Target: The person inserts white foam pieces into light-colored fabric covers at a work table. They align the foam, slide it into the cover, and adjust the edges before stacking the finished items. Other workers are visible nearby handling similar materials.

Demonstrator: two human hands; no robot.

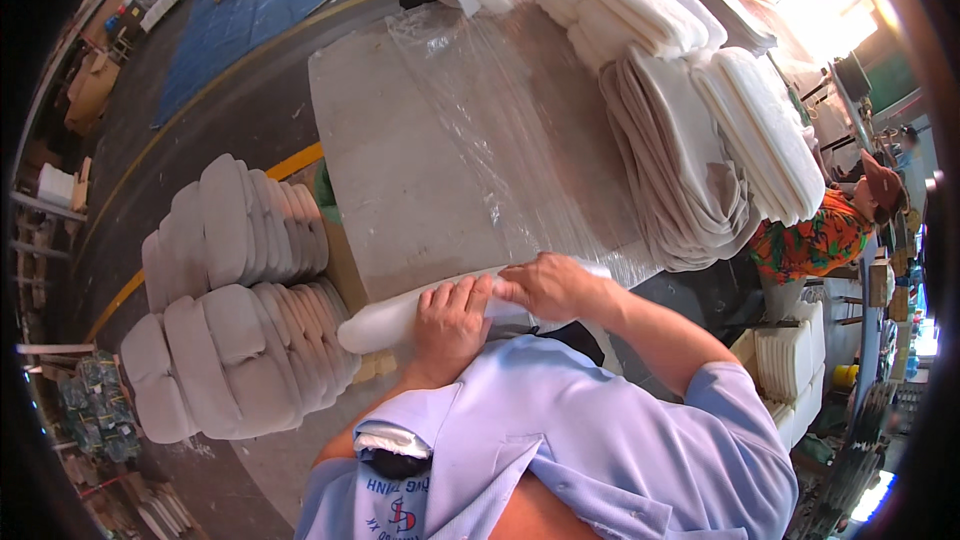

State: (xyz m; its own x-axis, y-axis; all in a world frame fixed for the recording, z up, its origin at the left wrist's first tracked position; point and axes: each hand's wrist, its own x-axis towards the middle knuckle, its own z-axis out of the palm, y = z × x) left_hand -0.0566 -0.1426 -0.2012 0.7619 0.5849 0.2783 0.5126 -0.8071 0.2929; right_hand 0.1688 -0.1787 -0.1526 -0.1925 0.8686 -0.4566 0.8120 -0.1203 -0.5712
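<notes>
Clear plastic wrap sheet (pixel 500 130) spread across table.

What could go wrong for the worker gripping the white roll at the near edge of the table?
The roll overhangs the table edge, so it might slip off under the left hand and right hand. The clear film stretched across the table looks wrinkled and might bunch or tear.
</notes>
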